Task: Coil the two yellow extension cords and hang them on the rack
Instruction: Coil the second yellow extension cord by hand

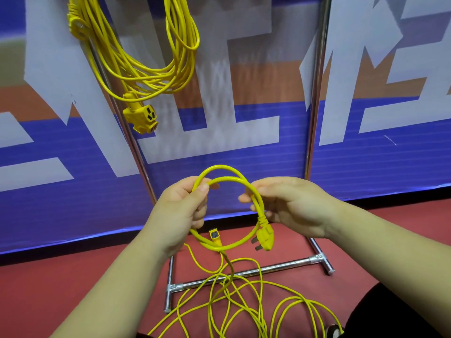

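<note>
One coiled yellow extension cord (146, 69) hangs from the top of the metal rack (314, 93), its socket block (141, 115) dangling at the bottom. A second yellow cord (227, 176) forms a small loop between my hands. My left hand (180, 211) pinches the loop's left side. My right hand (290, 203) grips the right side, just above the plug (266, 236), which hangs down. The remainder of this cord (244, 296) lies tangled on the red floor, and its socket end (214, 235) rests near the wall.
The rack's base bar (246, 273) and feet stand on the red floor right below my hands, with loose cord draped over the bar. A blue, white and orange banner wall (366, 154) stands behind the rack. A dark shoe (334, 331) shows at bottom right.
</note>
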